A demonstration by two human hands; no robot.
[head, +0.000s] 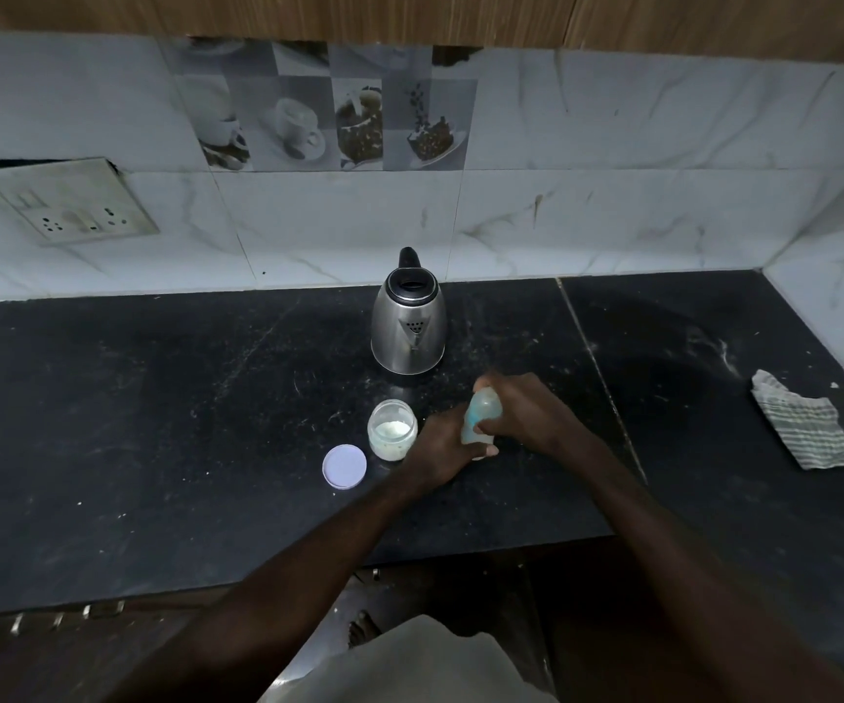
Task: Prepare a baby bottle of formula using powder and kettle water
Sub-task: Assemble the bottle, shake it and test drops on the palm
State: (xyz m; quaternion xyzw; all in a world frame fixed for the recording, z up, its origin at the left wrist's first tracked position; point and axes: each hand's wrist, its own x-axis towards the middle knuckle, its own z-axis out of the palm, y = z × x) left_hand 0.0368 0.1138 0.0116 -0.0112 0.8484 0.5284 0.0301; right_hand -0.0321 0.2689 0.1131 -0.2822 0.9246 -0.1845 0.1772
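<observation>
Both hands grip a translucent bluish baby bottle [479, 416] standing on the black stone counter [156, 423], near its front edge and slightly right of centre. The left hand [442, 446] wraps the bottle's lower part, thumb at its base; the right hand [526, 411] closes over its top. Just left of the bottle stands an open glass jar [392, 429] holding white powder, and its round pale lid [344, 466] lies flat on the counter to the jar's near left. A steel electric kettle [408, 322] sits farther back, spout facing the person. A striped cloth [802, 423] lies far right.
</observation>
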